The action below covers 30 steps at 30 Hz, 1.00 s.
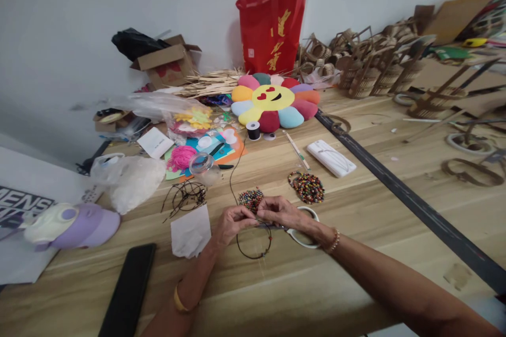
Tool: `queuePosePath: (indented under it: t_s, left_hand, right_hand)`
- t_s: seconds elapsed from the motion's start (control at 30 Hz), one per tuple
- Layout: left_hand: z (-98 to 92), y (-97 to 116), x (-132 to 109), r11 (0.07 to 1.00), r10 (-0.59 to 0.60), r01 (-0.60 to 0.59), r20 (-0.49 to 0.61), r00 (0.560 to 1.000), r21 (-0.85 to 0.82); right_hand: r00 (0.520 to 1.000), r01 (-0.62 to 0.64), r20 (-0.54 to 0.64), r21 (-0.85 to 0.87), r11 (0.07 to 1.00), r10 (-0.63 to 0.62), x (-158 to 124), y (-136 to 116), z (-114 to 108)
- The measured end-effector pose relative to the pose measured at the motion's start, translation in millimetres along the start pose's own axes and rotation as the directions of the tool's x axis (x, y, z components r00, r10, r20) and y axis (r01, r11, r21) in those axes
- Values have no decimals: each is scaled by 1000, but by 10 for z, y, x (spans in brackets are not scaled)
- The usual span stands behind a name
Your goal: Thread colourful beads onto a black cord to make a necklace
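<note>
My left hand [236, 222] and my right hand [281, 212] meet above the table, fingertips close together. Each pinches a thin black cord [239, 246] that hangs below them in a loop, with a few small beads low on its right side. Just beyond my fingers lies a pile of loose multicoloured beads [250, 200]. White-handled scissors [315, 244] rest under my right wrist, partly hidden by it. From a spool of black cord [253, 131], a strand runs down the table toward my left hand.
Bead strings [307, 188] and a white power bank [331, 158] lie to the right. Left are a paper scrap [191, 232], cut black cords [184, 197], a clear jar [203, 167] and a dark phone [128, 289]. A flower cushion [272, 99] and red bag [272, 31] stand behind.
</note>
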<state>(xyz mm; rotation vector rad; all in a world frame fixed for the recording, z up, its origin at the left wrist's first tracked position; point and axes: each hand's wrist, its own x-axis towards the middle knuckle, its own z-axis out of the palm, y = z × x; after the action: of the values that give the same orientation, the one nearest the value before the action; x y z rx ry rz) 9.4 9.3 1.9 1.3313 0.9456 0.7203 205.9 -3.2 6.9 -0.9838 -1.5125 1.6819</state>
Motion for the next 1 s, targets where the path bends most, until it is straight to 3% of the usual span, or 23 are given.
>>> queuePosePath:
  t_s: [0.47,0.8,1.0]
  left_hand:
    - [30,15,3,996,27,-28,17,1000,84]
    - [18,38,-33,988,37,-38,12,999,148]
    - [-24,52,-28,951,80,-72,-15,997,299]
  right_hand:
    - [996,87,20,19,996,-87,-22,72,18]
    - [999,53,4,-18,998,-53,-39,15,21]
    - [1000,2,1,-5,1000,-2,-42,3,30]
